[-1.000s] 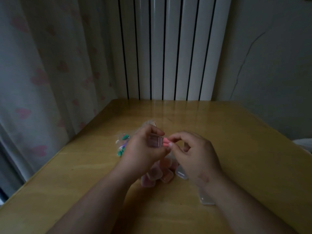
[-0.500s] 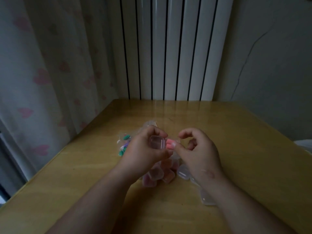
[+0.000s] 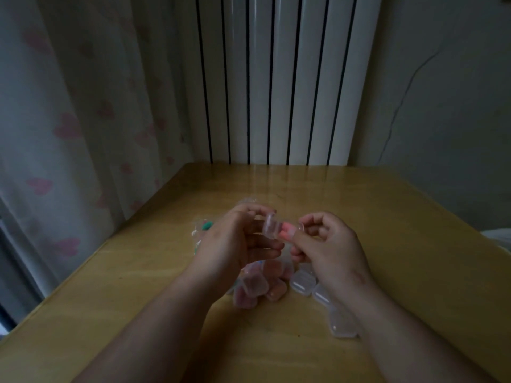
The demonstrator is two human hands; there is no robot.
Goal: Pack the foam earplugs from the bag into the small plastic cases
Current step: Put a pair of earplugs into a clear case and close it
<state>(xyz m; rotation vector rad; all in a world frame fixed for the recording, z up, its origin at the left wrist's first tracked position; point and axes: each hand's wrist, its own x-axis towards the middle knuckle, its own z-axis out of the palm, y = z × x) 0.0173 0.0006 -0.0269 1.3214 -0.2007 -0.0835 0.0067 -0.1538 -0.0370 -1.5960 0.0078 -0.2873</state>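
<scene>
**Case turned toward the plug**

Head view. Since half a second ago the small clear case (image 3: 269,226) has turned from facing the camera to nearly edge-on. One end now points at the right hand, and both hands sit at much the same spot above the table.

The left hand (image 3: 237,241) grips the case, with the thumb on top and the fingers curled under it. The right hand (image 3: 329,244) pinches a pink earplug (image 3: 287,234) between thumb and forefinger, its other fingers loosely curled. The plug's free end touches the case; whether it is inside yet I cannot tell.

The bag (image 3: 203,228) lies on the wood behind the left hand, with a green earplug (image 3: 206,225) showing through it. Below the hands lies a heap of filled cases (image 3: 257,283), pinkish inside. Just right of them, empty cases (image 3: 304,280) trail under the right forearm.

The table (image 3: 387,217) is yellowish wood with a faint sheen, and the room is dim. Its far edge meets a white ribbed radiator (image 3: 276,78). Its left edge runs along a pale curtain (image 3: 69,128) printed with pink hearts. Its right edge slants beside a grey wall (image 3: 456,92) with a crack (image 3: 401,106) in it. Bare wood shows between the hands and the far edge, and out to the right.

Any marking on the cases or bag is too dim and blurred to read.
</scene>
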